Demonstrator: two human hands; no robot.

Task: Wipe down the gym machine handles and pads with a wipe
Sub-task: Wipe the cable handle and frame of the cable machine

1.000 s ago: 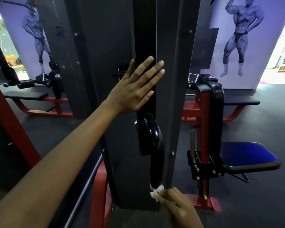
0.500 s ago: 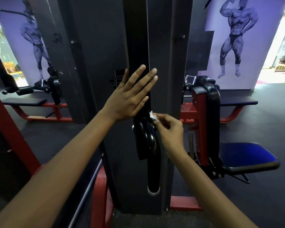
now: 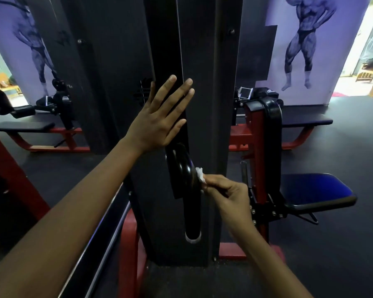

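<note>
Where the dark upright panel (image 3: 202, 104) rises at centre, two hands are at work. Left hand (image 3: 157, 119): flat, fingers straight and spread, palm on the panel above the handle. Right hand (image 3: 228, 192): fingers curled, pinching one white wipe (image 3: 199, 173) at the fingertips. Wipe: crumpled, pressed to the right side of the handle's upper curve. Handle (image 3: 191, 190): one, glossy black, curved at the top, hanging down the panel, with a pale band at its lower end. Seat (image 3: 314, 190): one, blue, on a red and black frame to the right. Benches: two, black-topped on red frames, one far left (image 3: 22, 125), one far right (image 3: 306, 120). Wall murals: two muscular figures, left (image 3: 37, 50) and right (image 3: 299, 44).
</note>
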